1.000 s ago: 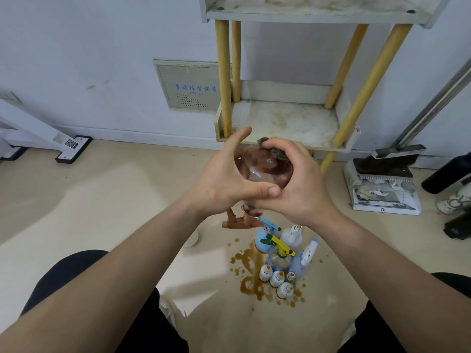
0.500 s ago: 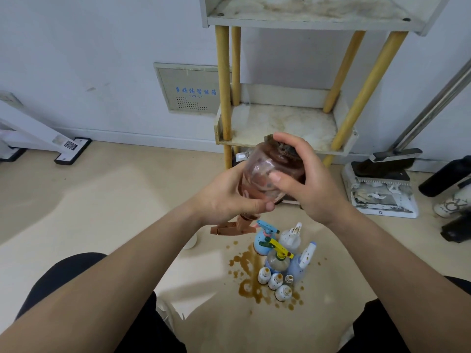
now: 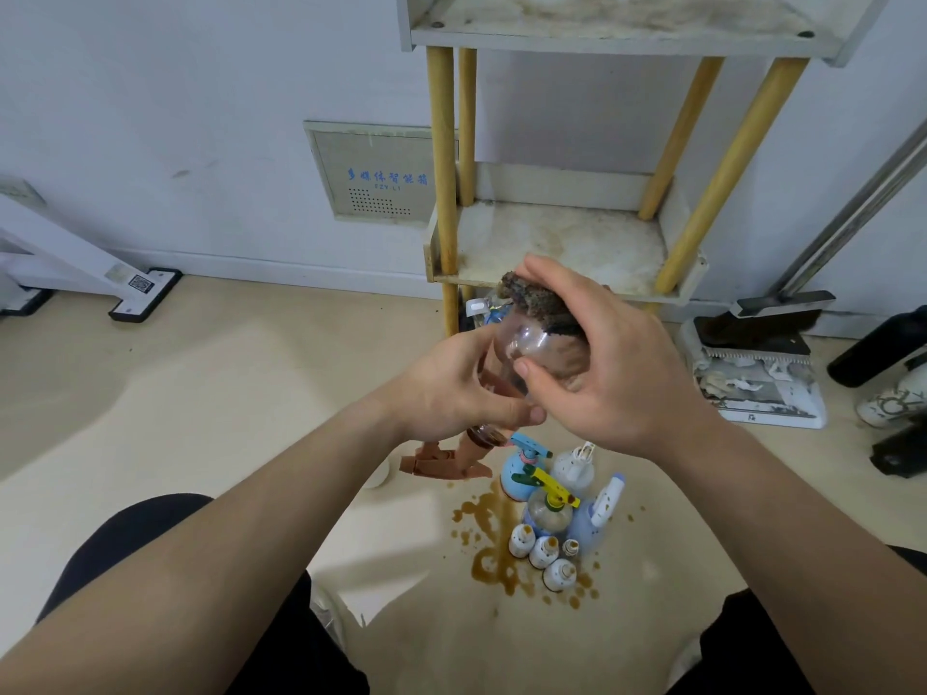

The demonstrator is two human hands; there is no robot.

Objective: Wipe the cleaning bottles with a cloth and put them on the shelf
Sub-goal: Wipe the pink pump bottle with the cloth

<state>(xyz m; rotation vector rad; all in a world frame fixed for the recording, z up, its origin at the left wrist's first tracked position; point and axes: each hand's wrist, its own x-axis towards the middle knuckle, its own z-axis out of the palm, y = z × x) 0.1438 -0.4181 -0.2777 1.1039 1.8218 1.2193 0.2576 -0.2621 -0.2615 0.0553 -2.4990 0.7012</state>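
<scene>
The left hand (image 3: pixel 451 388) grips the upturned spray bottle (image 3: pixel 542 346); the right hand (image 3: pixel 622 378) has its fingers (image 3: pixel 557 280) pinching a grimy cloth (image 3: pixel 536 299) against it. Slick plastic could slip, toppling the bottles (image 3: pixel 552 499) below.

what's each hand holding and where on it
Left hand grips the brown spray bottle around its body near the neck; right hand pinches a dirty cloth against its upturned base.
</scene>
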